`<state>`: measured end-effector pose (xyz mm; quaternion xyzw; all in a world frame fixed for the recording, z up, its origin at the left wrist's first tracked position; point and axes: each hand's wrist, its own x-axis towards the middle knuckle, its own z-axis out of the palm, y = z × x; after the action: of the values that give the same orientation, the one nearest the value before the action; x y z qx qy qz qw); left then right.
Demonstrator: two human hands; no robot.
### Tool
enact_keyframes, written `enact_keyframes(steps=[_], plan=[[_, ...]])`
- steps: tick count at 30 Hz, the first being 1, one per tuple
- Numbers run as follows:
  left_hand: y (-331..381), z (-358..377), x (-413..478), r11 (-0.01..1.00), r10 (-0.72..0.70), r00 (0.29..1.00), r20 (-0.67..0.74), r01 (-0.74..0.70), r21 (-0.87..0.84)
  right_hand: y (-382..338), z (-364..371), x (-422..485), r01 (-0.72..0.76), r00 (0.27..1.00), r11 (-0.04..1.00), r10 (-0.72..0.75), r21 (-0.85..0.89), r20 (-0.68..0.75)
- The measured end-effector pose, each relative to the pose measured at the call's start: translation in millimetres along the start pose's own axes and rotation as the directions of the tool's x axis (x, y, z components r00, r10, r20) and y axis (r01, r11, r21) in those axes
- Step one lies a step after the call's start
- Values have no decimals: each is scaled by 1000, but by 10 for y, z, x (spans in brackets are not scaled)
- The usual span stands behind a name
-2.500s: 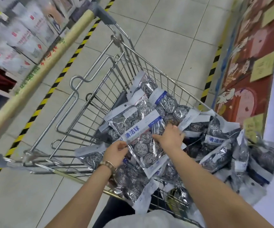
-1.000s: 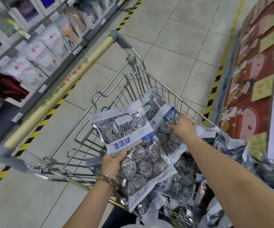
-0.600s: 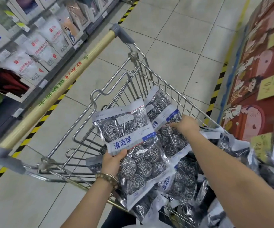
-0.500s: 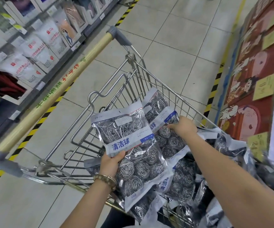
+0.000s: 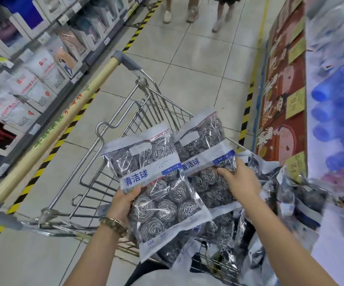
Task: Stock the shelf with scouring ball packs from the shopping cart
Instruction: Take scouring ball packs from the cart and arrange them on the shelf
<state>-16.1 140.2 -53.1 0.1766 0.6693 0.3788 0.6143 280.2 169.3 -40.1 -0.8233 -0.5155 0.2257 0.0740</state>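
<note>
My left hand (image 5: 125,201) grips one scouring ball pack (image 5: 158,195) by its left edge, thumb on the front just under the blue-and-white label band, fingers curled behind. The pack is upright and tilted a bit, lifted above the shopping cart (image 5: 142,104). Gold watch (image 5: 114,222) on that wrist.

My right hand (image 5: 240,180) holds a second pack (image 5: 206,162) at its right side, fingers curled onto the front below the label. This one is also lifted, just beside the first. The first pack's right edge overlaps the second pack's left edge. Both are clear bags of steel scourers with white top and bottom strips.

Under both hands, more packs in a loose heap (image 5: 218,230) fill the near right part of the cart. The far left part shows bare wire. The cart handle (image 5: 63,124) is tan with grey end caps and runs diagonally on the left.

Far right: blurred shelf (image 5: 332,79) with blue rounded items, too smeared to tell what they are. Beside it is a red panel (image 5: 280,100) with cartoon figures and yellow tags. Left: shelving (image 5: 32,69) with white boxed goods. The tiled floor (image 5: 187,58) has yellow-black striped tape (image 5: 138,32) along both shelf bases. The legs of other people (image 5: 187,11) are at the top of the aisle.
</note>
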Motion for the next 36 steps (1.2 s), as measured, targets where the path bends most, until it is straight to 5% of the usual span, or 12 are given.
enact_keyframes(steps=[10, 20, 36], plan=[[95, 237, -224, 996, 80, 996, 28, -81, 40, 685, -232, -664, -260, 933, 829, 348, 495, -92], [111, 688, -478, 917, 196, 953, 230, -261, 302, 1072, -494, -1098, -251, 891, 770, 421, 586, -172], [-59, 805, -723, 751, 36, 772, 635, -439, 492, 1320, -108, -2596, -321, 581, 576, 747, 752, -324]])
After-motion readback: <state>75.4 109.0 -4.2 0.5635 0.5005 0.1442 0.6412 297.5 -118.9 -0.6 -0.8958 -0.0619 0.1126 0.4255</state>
